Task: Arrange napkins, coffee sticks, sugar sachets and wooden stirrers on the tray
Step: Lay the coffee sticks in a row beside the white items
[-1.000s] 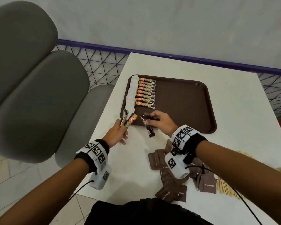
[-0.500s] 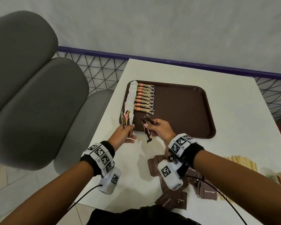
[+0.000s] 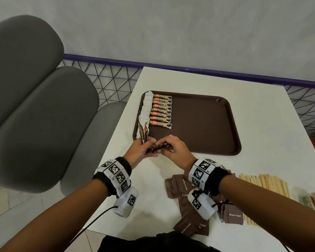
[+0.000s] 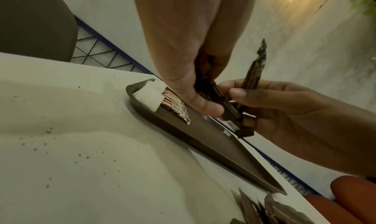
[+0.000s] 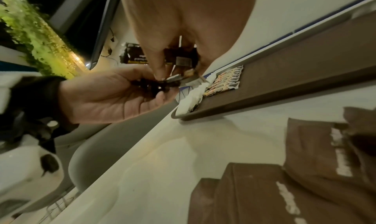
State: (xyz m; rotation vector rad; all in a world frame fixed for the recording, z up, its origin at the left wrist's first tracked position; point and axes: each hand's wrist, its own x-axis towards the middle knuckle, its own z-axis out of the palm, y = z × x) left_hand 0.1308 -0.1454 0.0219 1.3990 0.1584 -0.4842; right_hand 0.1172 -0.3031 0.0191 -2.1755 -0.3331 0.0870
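Both hands meet just in front of the near left corner of the brown tray (image 3: 198, 124). The left hand (image 3: 140, 150) has its fingers curled around two coffee sticks (image 3: 143, 132) that stand up out of the fist, tips pointing toward the tray's near left corner. The right hand (image 3: 174, 147) pinches another coffee stick (image 3: 32, 146) between thumb and fingers, holding it roughly level so that its end reaches the left hand's fingers; in the left wrist view that dark stick (image 4: 219, 98) lies across the left thumb and touches the right hand's fingertips.

On the tray, a column of white napkins (image 3: 145, 108) lines the left rim, and a neat row of coffee sticks (image 3: 161, 110) lies just beside it, each stick crosswise. The rest of the tray's floor is bare brown.

On the white table (image 3: 262, 115), near the right wrist, brown sugar sachets (image 3: 233, 215) lie in a loose heap, and a spread of wooden stirrers (image 3: 265, 184) lies just right of them. A grey padded chair (image 3: 35, 106) stands to the left of the table.
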